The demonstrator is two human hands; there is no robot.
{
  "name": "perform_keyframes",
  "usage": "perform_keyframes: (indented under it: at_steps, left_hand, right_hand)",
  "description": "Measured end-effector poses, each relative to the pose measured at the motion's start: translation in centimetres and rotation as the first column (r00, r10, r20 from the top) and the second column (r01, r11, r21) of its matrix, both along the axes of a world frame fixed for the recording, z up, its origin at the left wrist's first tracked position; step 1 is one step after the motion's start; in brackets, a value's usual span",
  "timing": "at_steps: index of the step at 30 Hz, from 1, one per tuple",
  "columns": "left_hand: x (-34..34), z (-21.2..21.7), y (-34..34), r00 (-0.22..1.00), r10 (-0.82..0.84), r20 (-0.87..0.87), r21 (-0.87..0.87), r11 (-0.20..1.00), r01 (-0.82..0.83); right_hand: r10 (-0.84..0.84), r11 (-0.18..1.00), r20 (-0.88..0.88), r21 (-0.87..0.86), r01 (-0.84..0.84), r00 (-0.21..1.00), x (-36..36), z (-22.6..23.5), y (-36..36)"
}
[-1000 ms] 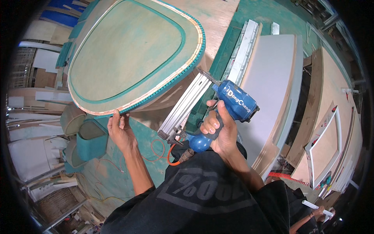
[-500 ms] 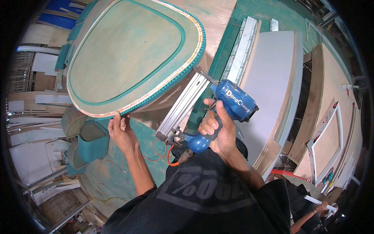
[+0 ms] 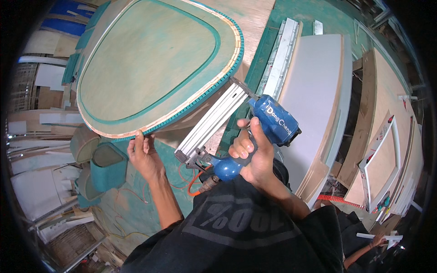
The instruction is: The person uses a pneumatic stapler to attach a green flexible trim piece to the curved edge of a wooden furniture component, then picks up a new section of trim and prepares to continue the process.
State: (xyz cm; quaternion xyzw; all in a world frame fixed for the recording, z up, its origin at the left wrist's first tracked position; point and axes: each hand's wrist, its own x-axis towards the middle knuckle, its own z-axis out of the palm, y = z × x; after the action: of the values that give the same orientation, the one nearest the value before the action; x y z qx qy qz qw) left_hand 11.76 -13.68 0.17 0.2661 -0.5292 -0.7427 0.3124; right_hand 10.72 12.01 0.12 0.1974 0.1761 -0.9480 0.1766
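The right hand [image 3: 253, 152] has its grip pressed together around the handle of a blue pneumatic nail gun [image 3: 241, 127], fingers wrapped over the top and the thumb running up along the blue body. From that grip the gun's long silver magazine [image 3: 211, 123] slants up and away, and its nose touches the rim of a large rounded wooden panel [image 3: 150, 63] that stands tilted above both hands. The panel's face is washed green with a darker green band, and a teal ribbed strip [image 3: 207, 91] runs along its edge where the nose meets it. An orange air hose [image 3: 198, 184] leaves the gun's butt just below the grip.

The left hand [image 3: 143, 154] pinches the panel's lower rim, fingertips curled over the edge, well to the left of the gun. Beyond the right grip, farther out, a white curved board [image 3: 314, 91] lies on the green worktop [image 3: 359, 22]. Small teal upholstered pieces [image 3: 107, 166] sit just left of the left hand.
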Motion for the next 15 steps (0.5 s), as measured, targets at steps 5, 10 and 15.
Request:
perform_keyframes:
  at_steps: [5,10,15]
  left_hand:
    - [-0.1,0.1,-0.6,0.999,-0.039,-0.019,0.022,0.999,0.039]
    - [-0.5,-0.6,-0.9,1.0,0.029,-0.006,-0.037,0.999,-0.029]
    - [-0.8,-0.2,-0.4,0.998,0.056,-0.02,0.024,0.998,-0.055]
  right_hand:
    - [-0.057,0.998,0.029,-0.022,0.058,0.998,0.3,0.6,-1.4]
    - [-0.023,0.999,0.045,-0.025,0.024,0.999,0.6,0.3,-0.9]
    - [-0.006,1.0,0.007,0.009,0.006,1.0,1.6,-1.2,0.0]
